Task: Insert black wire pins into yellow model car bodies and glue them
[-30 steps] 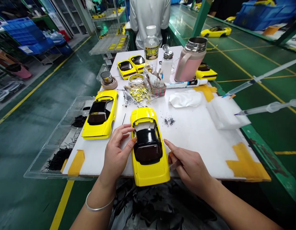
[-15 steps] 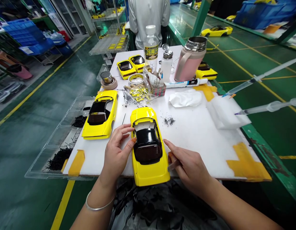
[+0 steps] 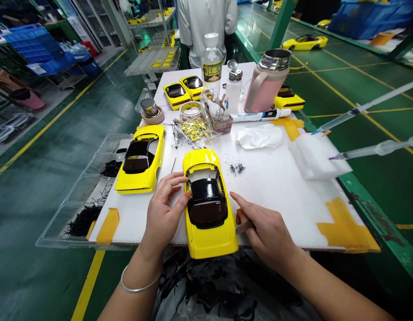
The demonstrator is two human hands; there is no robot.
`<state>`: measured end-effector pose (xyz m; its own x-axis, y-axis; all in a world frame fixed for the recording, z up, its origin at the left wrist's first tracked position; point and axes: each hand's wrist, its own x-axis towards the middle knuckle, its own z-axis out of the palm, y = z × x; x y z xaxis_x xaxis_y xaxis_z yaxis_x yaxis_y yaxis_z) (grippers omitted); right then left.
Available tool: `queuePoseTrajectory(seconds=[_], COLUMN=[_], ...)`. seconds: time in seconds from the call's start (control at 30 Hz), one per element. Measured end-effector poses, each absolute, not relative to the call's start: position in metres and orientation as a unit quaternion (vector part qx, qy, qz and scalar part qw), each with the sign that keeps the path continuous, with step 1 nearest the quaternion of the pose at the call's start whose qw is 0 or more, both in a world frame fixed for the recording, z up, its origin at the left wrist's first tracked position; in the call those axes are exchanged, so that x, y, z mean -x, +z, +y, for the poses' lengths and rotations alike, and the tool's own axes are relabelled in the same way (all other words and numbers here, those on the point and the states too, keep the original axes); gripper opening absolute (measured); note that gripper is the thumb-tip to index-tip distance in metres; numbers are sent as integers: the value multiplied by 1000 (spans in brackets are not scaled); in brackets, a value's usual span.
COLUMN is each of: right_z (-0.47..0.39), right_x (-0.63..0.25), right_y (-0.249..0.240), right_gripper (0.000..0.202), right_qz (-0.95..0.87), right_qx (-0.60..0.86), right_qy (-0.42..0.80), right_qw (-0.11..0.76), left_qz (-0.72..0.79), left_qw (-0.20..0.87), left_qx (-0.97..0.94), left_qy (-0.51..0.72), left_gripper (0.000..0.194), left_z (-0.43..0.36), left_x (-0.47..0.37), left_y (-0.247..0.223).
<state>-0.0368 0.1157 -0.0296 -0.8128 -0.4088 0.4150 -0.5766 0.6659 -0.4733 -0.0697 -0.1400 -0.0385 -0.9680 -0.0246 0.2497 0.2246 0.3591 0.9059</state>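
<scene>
A yellow model car body [image 3: 213, 243] with a black roof and dark rear window lies near the table's front edge, its rear toward me. My left hand [image 3: 166, 207] grips its left side, with the thumb at the roof edge and the fingers along the flank. On the other side, my right hand [image 3: 264, 225] has its index finger stretched toward the car's right flank; contact is unclear. Its curled fingers hold a flat, greyish tool [image 3: 243, 227], mostly hidden in the palm. A second yellow car body [image 3: 134, 180] rests to the left.
A clear tray [image 3: 64, 209] with black strips lies along the left edge. Black specks [image 3: 237, 168] are scattered right of the car. Behind stand a bag of yellow parts [image 3: 196, 129], bottles [image 3: 212, 62] and a pink flask [image 3: 264, 89]. Syringes [image 3: 376, 149] stick into white foam [image 3: 321, 156] at right.
The whole view has shifted very slightly. Both hands and the car body keep practically the same position relative to each other.
</scene>
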Motion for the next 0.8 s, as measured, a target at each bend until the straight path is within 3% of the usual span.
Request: queuePoseTrajectory(seconds=[0.8], right_z=[117], right_x=[35], right_y=[-26], right_gripper=[52], right_qz=[-896], right_qx=[-266], right_qy=[340], right_qw=[103], left_qz=[-815], left_qw=[113], left_qx=[64], left_qy=[-565], left_gripper=[24], left_z=[-141], left_x=[69], left_y=[-40])
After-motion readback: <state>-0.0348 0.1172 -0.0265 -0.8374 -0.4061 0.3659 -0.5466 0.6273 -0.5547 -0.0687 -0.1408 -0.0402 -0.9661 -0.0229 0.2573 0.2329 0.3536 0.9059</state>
